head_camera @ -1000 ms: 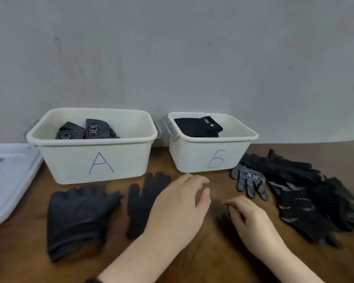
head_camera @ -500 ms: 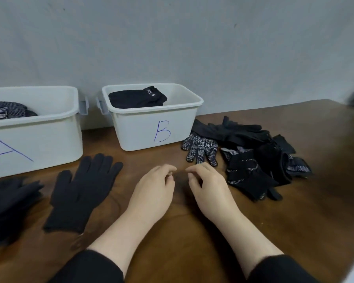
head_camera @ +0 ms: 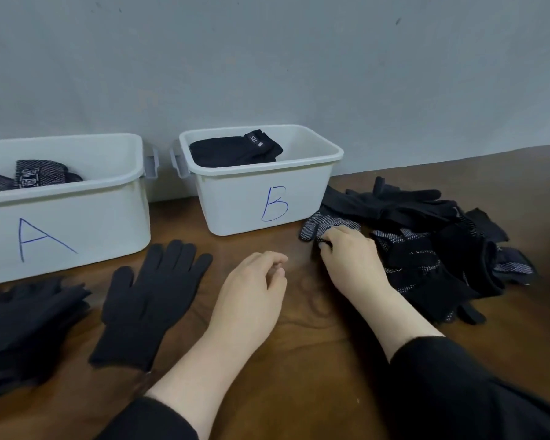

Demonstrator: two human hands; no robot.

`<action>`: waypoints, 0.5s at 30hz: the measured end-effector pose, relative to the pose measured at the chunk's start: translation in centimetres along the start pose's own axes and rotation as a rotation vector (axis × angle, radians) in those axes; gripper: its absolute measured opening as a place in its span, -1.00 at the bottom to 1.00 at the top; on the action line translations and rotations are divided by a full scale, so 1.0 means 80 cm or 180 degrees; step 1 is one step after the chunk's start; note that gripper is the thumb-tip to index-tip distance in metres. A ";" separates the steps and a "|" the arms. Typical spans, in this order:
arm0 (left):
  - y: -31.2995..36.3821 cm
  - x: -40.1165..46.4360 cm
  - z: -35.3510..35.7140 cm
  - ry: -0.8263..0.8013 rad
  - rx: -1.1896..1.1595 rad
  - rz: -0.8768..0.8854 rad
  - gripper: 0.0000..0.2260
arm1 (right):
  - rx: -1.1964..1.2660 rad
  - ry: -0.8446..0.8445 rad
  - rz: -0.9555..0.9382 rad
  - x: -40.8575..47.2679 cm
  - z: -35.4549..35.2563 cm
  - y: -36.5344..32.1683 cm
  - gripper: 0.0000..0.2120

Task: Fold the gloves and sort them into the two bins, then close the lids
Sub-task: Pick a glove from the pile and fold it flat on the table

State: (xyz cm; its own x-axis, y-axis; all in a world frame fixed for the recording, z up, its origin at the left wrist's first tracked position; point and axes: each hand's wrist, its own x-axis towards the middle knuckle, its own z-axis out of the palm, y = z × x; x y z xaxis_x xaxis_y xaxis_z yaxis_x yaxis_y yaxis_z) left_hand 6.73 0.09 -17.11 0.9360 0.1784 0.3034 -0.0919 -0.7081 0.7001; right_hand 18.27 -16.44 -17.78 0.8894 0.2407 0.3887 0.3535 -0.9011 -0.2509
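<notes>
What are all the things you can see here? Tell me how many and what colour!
Bin A: one, white, back left, holding folded dotted gloves.
Bin B: one, white, back middle, holding a folded black glove.
Flat glove: one, black, on the table in front of bin A.
Left pile: several gloves, black, at the left edge.
Right pile: many gloves, black, some white-dotted, right of bin B.
Dotted glove: one, black with white dots, in front of bin B.
Table: one, brown wood.
Wall: grey.
Left hand: loosely curled, holding nothing.
Right hand: its grip is on the dotted glove.
</notes>
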 end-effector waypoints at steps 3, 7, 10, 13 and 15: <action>-0.001 0.003 -0.004 -0.0067 -0.0056 0.0087 -0.64 | 0.0639 0.0023 -0.0342 -0.018 -0.025 -0.022 -0.94; -0.008 0.007 -0.004 -0.0413 0.0271 0.0331 -0.41 | 0.1377 -0.0566 -0.0519 -0.035 -0.047 -0.048 -0.93; -0.015 0.008 0.000 -0.0369 0.0324 0.0399 -0.61 | 0.1960 -0.0931 -0.0375 -0.043 -0.055 -0.052 -0.84; -0.008 0.007 -0.005 -0.0129 0.0061 0.0272 -0.88 | 0.2426 -0.0987 -0.0285 -0.046 -0.058 -0.048 -0.79; -0.007 0.007 -0.011 0.0053 -0.0200 0.0021 -0.72 | 0.2538 -0.0912 -0.0296 -0.045 -0.059 -0.041 -0.79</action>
State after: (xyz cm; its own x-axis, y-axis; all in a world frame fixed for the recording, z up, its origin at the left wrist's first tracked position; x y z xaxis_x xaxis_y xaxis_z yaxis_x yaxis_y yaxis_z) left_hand 7.03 1.16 -16.78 0.9295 0.1856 0.3186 -0.1198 -0.6652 0.7370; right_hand 12.57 -16.07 -14.21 0.8476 0.4800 0.2262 0.4316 -0.3755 -0.8202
